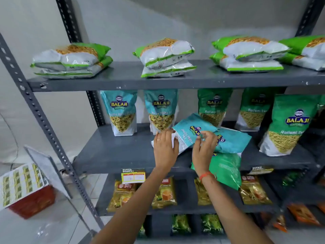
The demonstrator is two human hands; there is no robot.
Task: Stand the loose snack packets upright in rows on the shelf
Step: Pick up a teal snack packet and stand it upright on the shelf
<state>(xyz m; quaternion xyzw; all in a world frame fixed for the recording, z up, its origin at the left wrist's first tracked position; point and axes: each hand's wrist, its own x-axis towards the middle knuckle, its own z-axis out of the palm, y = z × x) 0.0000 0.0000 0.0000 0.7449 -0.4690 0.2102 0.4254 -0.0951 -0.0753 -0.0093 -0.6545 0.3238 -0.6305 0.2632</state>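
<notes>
- While both hands work the middle shelf [112, 154], the left hand [165, 147] lies with fingers spread, flat against the white bottom end of a tilted teal packet [190, 132], and the right hand [204, 147] pinches that packet's face between thumb and fingertips.
- That teal packet leans across a second teal packet [232, 142] lying flat, with a green packet [226, 169] beneath, hanging over the shelf's front edge.
- Standing teal packets [121, 113] and green ones [288, 125] already form rows behind and beside the pile.
- Risk, as I judge it: lifting the top packet may drag the one below it forward, and the overhanging green packet could slide off onto the lower shelves.
- Another risk: the pinch is light on slick film, so the packet may slip or flop, knocking the standing teal packet just behind it.
- Hard to tell: how much of the green packet rests on the shelf, since the right wrist covers it; the far-right packets are cut off and blurred.
</notes>
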